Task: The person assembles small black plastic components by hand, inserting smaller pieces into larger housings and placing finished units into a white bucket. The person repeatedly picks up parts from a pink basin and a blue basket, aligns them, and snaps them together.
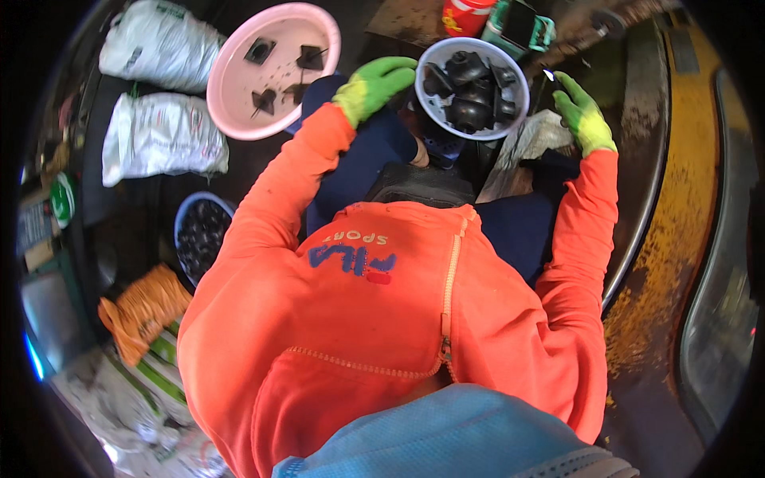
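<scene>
Single head-worn fisheye view, straight down, close over the person's orange-sleeved torso and lap.

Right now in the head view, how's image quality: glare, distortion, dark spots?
Head view: heavy fisheye, black vignette at the corners, and the yellow curved edge bends toward the rim. Lighting is uneven: the pink bowl and orange sleeves are bright, the floor is dim. The black parts in the grey bowl merge into one dark mass. A small glint shows by the right hand; the left hand is sharp.
</scene>
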### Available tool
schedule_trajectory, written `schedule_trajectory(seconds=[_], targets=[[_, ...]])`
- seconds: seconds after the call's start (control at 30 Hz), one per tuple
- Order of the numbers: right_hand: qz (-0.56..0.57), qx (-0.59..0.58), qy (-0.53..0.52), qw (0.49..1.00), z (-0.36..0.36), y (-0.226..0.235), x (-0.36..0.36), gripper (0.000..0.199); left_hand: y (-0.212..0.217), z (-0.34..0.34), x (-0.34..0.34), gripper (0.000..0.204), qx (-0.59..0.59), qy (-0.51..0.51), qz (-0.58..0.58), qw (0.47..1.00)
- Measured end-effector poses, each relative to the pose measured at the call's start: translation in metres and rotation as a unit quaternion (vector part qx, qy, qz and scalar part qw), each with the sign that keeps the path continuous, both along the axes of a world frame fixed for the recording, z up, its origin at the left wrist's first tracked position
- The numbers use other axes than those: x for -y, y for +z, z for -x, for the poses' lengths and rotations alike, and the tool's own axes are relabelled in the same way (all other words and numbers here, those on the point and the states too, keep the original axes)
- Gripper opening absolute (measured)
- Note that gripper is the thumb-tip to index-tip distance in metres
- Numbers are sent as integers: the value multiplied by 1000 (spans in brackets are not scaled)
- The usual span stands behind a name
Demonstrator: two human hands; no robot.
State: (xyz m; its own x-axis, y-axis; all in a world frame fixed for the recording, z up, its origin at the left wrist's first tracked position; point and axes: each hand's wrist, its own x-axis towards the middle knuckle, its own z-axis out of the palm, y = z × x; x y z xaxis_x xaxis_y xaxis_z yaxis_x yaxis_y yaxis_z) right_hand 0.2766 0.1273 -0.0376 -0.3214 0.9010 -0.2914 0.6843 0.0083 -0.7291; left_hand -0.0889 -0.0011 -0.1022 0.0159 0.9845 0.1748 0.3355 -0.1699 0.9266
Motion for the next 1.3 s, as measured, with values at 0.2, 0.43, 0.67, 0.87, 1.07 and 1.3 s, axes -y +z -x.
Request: schedule_trajectory(seconds=[0.2, 0.43, 0.67, 0.87, 1.07, 1.3], targets=[[-140, 149, 45, 978, -18, -11, -3, 52, -40, -108, -106, 50, -298, -89, -39, 950], [-107, 152, 67, 980, -4, -5, 5, 45, -81, -177, -195, 54, -514, -130, 26, 847], [-105, 170, 1, 980, -21, 11, 0, 48, -73, -157, -203, 60, -404, -135, 58, 903], [-138, 126, -29, 982, -28, 10, -4, 44, 3, -133, -149, 62, 60, -69, -53, 994], [-213, -150, 110, 959, 16, 10, 11, 35, 89, -138, -95, 58, 161, -40, -168, 972], [-354, -358, 42, 863, 63, -9, 29, 44, 114, -160, -60, 49, 222, -17, -112, 968]])
